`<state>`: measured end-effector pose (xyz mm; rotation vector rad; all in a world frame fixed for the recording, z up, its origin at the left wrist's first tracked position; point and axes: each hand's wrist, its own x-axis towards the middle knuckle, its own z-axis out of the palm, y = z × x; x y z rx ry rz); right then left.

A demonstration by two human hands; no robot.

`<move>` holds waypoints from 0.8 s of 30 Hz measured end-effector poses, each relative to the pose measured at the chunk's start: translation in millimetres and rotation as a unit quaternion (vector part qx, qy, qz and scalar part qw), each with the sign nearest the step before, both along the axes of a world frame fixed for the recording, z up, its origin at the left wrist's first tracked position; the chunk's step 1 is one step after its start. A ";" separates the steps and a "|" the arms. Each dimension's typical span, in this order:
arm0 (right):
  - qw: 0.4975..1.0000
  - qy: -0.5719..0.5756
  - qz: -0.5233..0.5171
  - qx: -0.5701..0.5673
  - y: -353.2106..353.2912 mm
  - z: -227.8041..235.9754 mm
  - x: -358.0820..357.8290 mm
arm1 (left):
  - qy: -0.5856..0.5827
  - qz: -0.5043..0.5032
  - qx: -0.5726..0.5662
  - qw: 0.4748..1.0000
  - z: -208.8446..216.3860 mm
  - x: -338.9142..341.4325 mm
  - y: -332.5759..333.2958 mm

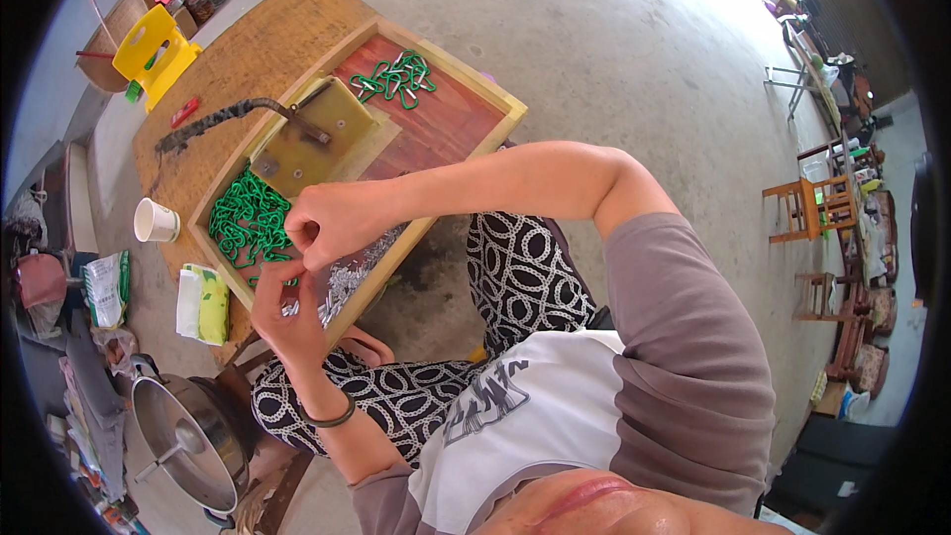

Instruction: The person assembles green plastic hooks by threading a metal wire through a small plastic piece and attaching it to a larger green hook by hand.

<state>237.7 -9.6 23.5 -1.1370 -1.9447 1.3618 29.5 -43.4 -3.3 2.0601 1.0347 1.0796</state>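
My hands meet over the near left part of a shallow wooden tray (514,111). My left hand (289,312) pinches a green wire clip (260,281), only part of which shows beside the fingers. Curled and closed, my right hand (342,223) presses its fingertips against those of the left; whatever is in them is hidden. A heap of green wire clips (243,213) lies just beyond the hands. Small silver metal pieces (347,280) are scattered along the tray's near side. Farther off, several green clips with silver bars (396,77) rest on the reddish tray floor.
A metal block with a wrapped lever (312,134) stands mid-tray. On the wooden table (287,25) are a red object (184,113), a paper cup (157,221) and a tissue pack (203,304). A large metal pot (188,441) stands at lower left, a yellow chair (156,53) beyond the table.
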 end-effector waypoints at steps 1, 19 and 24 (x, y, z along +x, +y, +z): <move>1.000 0.008 0.005 0.022 -1.0 -0.5 2.3 | -0.001 0.001 0.000 1.000 -2.6 1.0 0.6; 0.937 0.022 -0.050 0.345 -14.6 16.8 -24.9 | -0.329 -0.041 -0.293 0.897 -9.9 -18.9 13.6; 0.876 -0.034 -0.021 0.481 -6.1 18.3 -35.7 | -0.351 -0.039 -0.270 0.896 -15.9 -27.0 15.5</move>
